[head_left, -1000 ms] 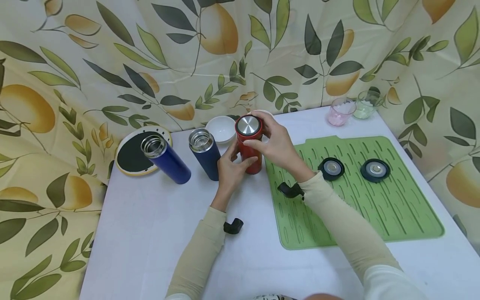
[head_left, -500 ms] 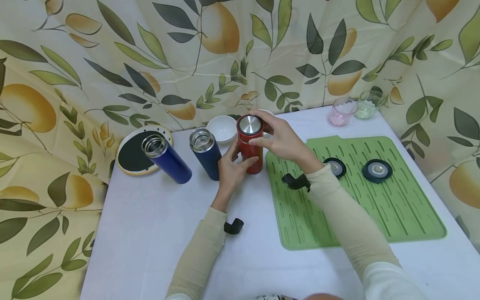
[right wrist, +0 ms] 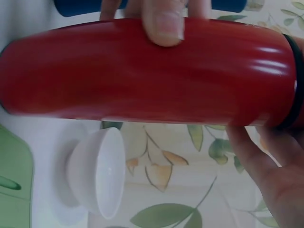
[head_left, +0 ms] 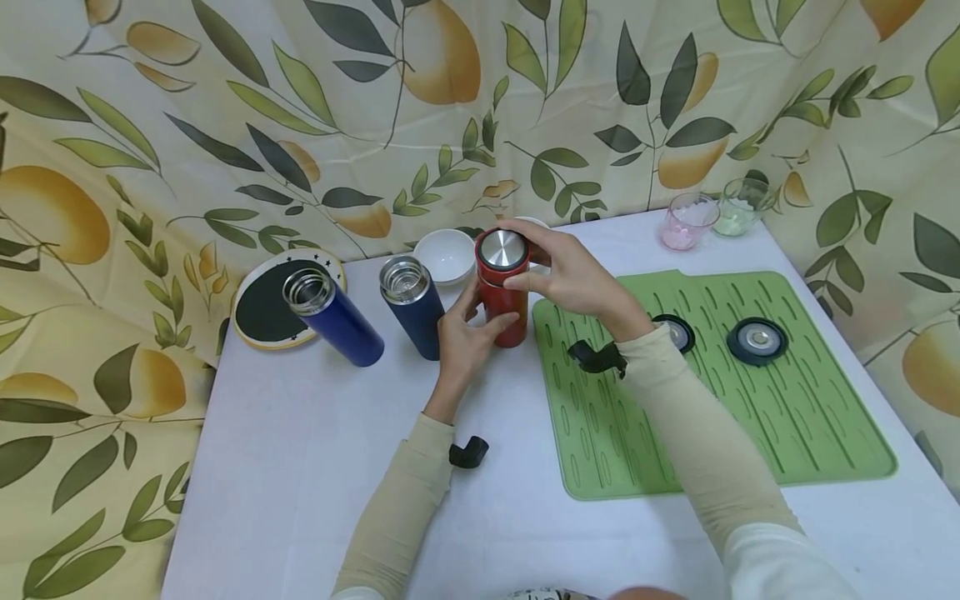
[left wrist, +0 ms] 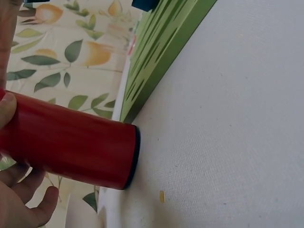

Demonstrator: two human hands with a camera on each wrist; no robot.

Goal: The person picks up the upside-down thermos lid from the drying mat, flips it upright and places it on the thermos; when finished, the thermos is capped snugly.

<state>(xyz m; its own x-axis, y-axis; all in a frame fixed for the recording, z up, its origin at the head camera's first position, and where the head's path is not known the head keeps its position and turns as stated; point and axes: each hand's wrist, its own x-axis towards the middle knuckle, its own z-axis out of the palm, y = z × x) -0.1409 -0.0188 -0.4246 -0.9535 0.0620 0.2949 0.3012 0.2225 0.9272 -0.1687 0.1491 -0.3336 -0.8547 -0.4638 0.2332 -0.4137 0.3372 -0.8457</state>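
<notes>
A red thermos flask stands upright on the table, with a silver-topped lid on it. My left hand grips the flask's body from the left, the thumb across its front. Higher up, my right hand holds the lid, fingers behind and thumb in front. In the right wrist view, the red flask lies between both hands, with a dark ring near its top. The left wrist view shows its dark base at the table surface. Two lidless flasks, one dark blue and one brighter blue, stand to the left.
A green ribbed mat lies on the right, bearing two dark lids, one partly behind my right sleeve. White bowl and round black board are at the back. Two small glasses stand at the far right.
My right wrist has swung slightly to the right and away while its fingers stay on the lid. The left hand and flask have hardly moved.
</notes>
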